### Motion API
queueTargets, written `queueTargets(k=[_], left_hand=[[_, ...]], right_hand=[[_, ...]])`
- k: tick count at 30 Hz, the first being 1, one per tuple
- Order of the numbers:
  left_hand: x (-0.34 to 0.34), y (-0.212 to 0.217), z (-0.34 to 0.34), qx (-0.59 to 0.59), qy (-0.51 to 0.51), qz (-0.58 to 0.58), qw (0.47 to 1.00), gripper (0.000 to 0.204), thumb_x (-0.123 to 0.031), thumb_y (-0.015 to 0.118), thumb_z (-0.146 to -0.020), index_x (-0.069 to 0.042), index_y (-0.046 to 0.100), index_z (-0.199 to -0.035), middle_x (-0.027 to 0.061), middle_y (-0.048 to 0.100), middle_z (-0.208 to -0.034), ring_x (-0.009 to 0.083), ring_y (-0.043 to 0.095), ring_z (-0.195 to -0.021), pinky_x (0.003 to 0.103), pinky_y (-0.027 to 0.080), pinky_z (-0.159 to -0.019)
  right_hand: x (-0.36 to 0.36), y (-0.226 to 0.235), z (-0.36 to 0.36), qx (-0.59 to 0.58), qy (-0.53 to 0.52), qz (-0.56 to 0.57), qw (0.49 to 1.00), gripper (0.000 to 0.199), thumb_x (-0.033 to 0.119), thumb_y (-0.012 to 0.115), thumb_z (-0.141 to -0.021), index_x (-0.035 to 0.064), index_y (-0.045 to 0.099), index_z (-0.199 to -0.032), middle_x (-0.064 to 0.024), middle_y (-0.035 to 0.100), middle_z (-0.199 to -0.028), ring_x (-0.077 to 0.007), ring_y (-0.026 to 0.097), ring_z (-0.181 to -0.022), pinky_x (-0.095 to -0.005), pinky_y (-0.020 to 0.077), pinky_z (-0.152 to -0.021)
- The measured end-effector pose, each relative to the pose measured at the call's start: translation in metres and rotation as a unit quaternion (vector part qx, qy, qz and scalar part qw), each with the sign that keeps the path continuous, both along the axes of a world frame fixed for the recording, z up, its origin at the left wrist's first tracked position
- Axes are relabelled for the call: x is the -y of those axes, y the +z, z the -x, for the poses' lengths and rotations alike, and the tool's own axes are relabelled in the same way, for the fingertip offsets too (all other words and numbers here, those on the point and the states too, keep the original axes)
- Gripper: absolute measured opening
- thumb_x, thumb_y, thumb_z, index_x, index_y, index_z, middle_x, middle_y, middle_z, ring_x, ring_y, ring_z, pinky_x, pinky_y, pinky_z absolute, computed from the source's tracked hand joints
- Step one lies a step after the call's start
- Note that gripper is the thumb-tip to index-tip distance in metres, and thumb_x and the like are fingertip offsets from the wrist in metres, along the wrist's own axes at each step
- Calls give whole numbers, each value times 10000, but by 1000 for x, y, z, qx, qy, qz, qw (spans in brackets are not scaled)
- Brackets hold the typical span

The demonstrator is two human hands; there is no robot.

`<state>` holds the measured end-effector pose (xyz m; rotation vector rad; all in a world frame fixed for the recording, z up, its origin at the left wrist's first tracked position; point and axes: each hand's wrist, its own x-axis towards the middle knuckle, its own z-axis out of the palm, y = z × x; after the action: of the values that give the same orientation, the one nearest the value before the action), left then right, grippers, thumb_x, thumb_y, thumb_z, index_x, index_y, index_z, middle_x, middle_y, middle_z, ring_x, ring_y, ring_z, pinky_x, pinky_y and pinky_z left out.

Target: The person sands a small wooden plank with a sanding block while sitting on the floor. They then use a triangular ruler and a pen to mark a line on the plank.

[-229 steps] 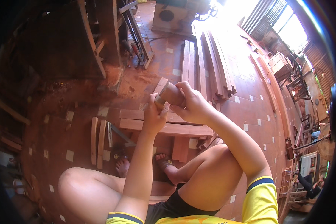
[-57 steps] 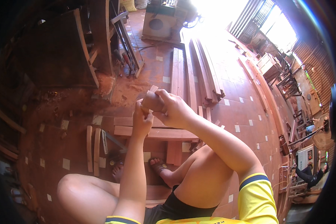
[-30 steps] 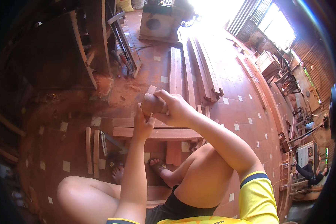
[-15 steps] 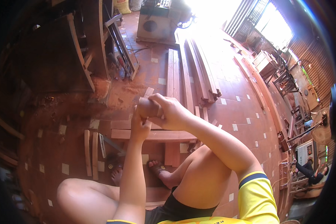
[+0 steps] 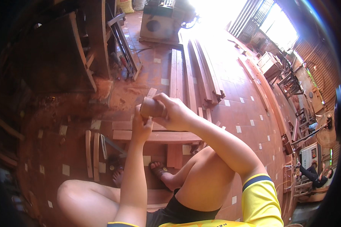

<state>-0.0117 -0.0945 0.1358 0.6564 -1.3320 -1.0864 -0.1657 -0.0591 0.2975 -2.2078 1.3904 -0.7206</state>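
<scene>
In front of me, raised above the floor, a brown roll-shaped piece sits between both hands; whether it is a paper roll or wood I cannot tell. My right hand wraps it from the right, with fingers over the top and thumb below. My left hand grips its left and lower side, fingers partly hidden behind it. Beneath the hands, a thick reddish wooden beam lies crosswise in front of my feet. A small wooden strip end shows just beyond the piece.
Long wooden planks lie ahead on the tiled floor. Two curved wooden slats rest left of my feet. A boxy machine stands at the back, a wooden frame at the far left. Another person sits at the far right.
The brown piece has tilted slightly between my hands and shifted a little to the right. Both hands keep their hold; the surroundings look the same.
</scene>
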Motion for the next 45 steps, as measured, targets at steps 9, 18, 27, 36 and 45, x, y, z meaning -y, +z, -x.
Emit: queueTargets(k=[9, 18, 27, 36, 45], left_hand=[[0, 11, 0, 3, -15, -63, 998, 389, -44, 685, -990, -36, 494, -1329, 24, 619, -999, 57, 572, -811, 245, 487, -683], [-13, 18, -4, 81, 52, -29, 995, 395, -150, 755, -985, -48, 532, -1294, 26, 614, -1016, 109, 573, -898, 302, 503, -756], [-23, 30, -38, -135, 132, -87, 978, 242, -68, 710, -1002, -118, 590, -1206, -5, 632, -1016, 107, 618, -944, 287, 507, -881], [-34, 125, -122, -510, -3, -30, 859, 152, -191, 628, -1079, -137, 612, -1220, 5, 619, -1112, 181, 625, -1083, 476, 522, -1075], [-70, 159, -149, -552, -57, 41, 831, 222, -135, 687, -984, -125, 612, -1193, 19, 601, -1074, 216, 597, -1098, 512, 474, -1111]], right_hand=[[11, 3, 6, -53, -76, 5, 996, 582, 144, 844, -843, 34, 547, -1331, -253, 733, -973, -415, 747, -885, -453, 581, -805], [10, 7, 34, -71, -210, -42, 974, 627, 225, 851, -855, 23, 559, -1372, -266, 747, -1129, -375, 748, -1077, -445, 582, -927], [0, 38, 60, 25, -180, 16, 983, 573, 197, 802, -854, 22, 575, -1349, -207, 736, -1130, -340, 723, -1054, -433, 559, -946], [-177, -5, 56, 92, -204, -145, 964, 553, 149, 837, -845, 19, 579, -1317, -121, 659, -1093, -252, 668, -981, -408, 590, -824], [-352, -115, -88, -181, -135, -366, 903, 561, 350, 747, -902, 11, 514, -1284, -277, 699, -1124, -479, 712, -1006, -539, 576, -903]])
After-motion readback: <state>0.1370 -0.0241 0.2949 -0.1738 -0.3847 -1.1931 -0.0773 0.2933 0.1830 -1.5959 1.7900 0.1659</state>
